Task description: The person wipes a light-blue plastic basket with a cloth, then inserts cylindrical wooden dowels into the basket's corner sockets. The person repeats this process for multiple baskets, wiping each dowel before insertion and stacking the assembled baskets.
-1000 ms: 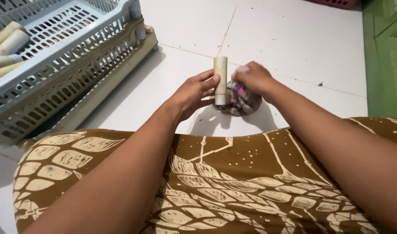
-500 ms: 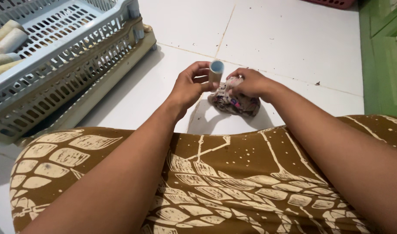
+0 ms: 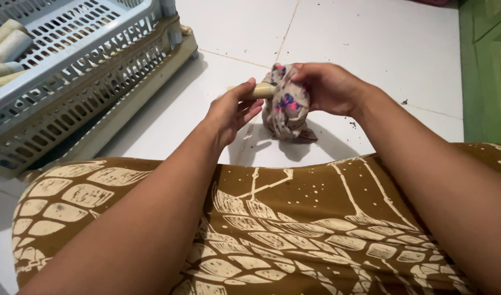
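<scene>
While the left hand (image 3: 231, 109) pinches one end of a small cream tube (image 3: 261, 90), the right hand (image 3: 327, 87) is closed around a bunched cloth (image 3: 286, 106) at the tube's other end. Both hands are shut on something: the left one has its thumb on top of the tube and its fingers curled below, and the right one squeezes the cloth against the tube. The tube is up in the air, above the white tile floor (image 3: 370, 38), not resting on it.

The tube lies almost flat. Its long side runs from left to right, between the two hands. One end points at the left hand and is held there. The other end points at the right hand and goes into the cloth, so that end is hidden. The two hands are near each other, with only the short bare part of the tube between them.

The cloth is grey with pink and blue flowers, and it hangs down below the right hand. A brown patterned skirt (image 3: 272, 229) covers the person's lap just under the arms. Farther off to the left sits a grey plastic crate (image 3: 97, 60) on the floor, and more cream tubes (image 3: 10, 46) lie in it.
</scene>
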